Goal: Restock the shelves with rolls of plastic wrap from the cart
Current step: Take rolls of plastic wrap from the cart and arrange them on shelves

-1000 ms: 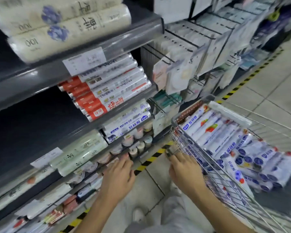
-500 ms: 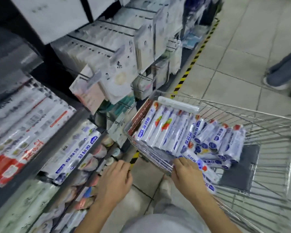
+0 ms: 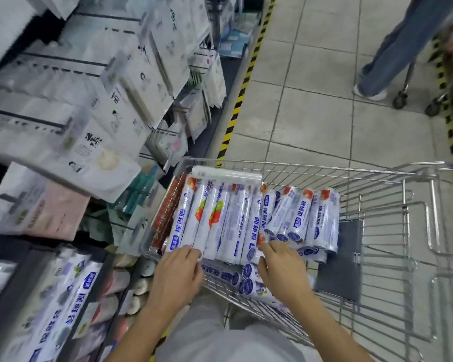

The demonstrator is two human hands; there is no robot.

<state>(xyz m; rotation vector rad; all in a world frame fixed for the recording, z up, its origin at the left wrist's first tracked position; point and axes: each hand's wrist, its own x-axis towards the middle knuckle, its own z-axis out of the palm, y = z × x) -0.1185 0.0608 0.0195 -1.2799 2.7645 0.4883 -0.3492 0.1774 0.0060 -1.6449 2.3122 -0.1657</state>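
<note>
A wire shopping cart [image 3: 324, 165] stands in front of me, its left part packed with white and blue rolls of plastic wrap [image 3: 230, 218]; shorter rolls [image 3: 322, 218] lie to their right. My left hand [image 3: 178, 273] reaches over the cart's near rim, its fingertips resting on the near ends of the long rolls. My right hand [image 3: 280, 262] lies with spread fingers on the rolls in the middle. Neither hand has a roll lifted. The shelf [image 3: 63, 296] at lower left holds similar white and blue rolls.
Hanging white packs [image 3: 110, 100] crowd the rack to the left of the cart. Yellow-black tape [image 3: 235, 111] marks the floor along the rack. A person's legs in jeans [image 3: 392, 56] and another cart's wheels [image 3: 399, 100] stand at the upper right. A grey mat [image 3: 343, 257] lies in the cart.
My view swung from the shelves down onto the cart. Both hands moved from the cart's near edge forward onto the rolls inside it.
</note>
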